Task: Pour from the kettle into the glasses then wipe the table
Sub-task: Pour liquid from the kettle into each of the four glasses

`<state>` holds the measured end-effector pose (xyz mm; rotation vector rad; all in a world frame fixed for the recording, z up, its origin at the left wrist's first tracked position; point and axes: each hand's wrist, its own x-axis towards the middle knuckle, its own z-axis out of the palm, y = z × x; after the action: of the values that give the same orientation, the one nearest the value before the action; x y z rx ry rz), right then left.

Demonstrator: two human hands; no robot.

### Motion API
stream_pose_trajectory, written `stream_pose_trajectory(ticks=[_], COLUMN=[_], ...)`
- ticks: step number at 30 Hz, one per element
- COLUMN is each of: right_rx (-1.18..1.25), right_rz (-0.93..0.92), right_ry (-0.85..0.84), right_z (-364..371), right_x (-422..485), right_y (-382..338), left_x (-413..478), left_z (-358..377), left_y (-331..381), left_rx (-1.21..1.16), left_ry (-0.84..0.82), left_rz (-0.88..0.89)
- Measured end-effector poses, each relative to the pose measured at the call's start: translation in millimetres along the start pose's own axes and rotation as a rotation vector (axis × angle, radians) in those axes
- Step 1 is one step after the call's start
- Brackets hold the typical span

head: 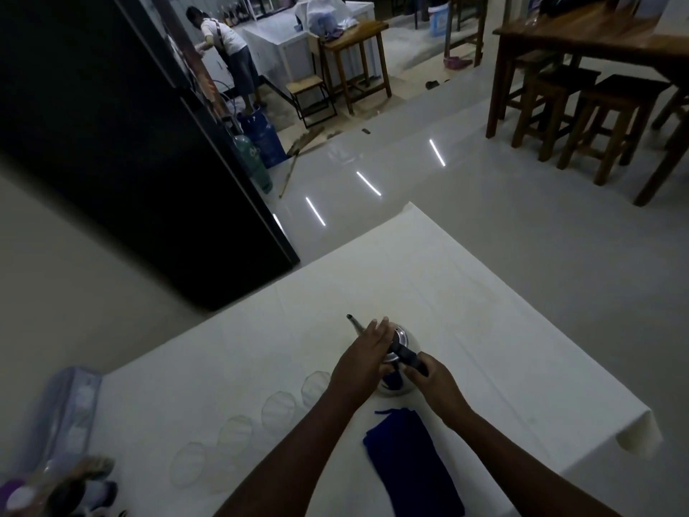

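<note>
A metal kettle (403, 341) with a thin spout pointing far-left stands on the white table (466, 311). My right hand (432, 378) grips its black handle. My left hand (363, 358) lies flat over the kettle's top, fingers stretched toward the spout. Several clear glasses stand in a diagonal row to the left, from one glass (316, 386) beside the kettle down to another glass (188, 466) near the front. A folded blue cloth (410, 468) lies on the table just in front of the kettle, between my forearms.
A plastic-wrapped bundle (67, 416) and some small items (63, 494) sit at the table's left front. A tall black cabinet (112, 143) stands far left. Wooden table and stools (596, 106) are across the glossy floor. A person (227, 46) works far back.
</note>
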<state>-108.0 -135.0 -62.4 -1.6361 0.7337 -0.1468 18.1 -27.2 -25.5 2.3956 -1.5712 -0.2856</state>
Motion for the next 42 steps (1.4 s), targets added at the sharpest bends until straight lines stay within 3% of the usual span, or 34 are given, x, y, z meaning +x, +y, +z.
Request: stream_pose_trajectory(ticks=[5,11,19,28,42], right_rx=[-0.012,-0.027,-0.04,-0.091,-0.078], right_rz=[-0.026,-0.084,-0.175,-0.241,-0.138], right_ry=[0.034,0.051,0.014,0.03,0.103], right_z=[-1,-11,-6,58,143], right_x=[-7,-39,-96,-156,-235], right_y=[-3,-25,-70,-92,-116], left_x=[-6,-26,-90,-179,-275], left_z=[-2,-18,-79,-110,-141], left_y=[3,19,59,39,7], left_rx=[0.13,0.118,-0.076,-0.103,-0.143], left_ry=[-0.02,0.014,0.102,0.203,0.255], left_rz=[0.048,0.105,0.059,0.06,0.174])
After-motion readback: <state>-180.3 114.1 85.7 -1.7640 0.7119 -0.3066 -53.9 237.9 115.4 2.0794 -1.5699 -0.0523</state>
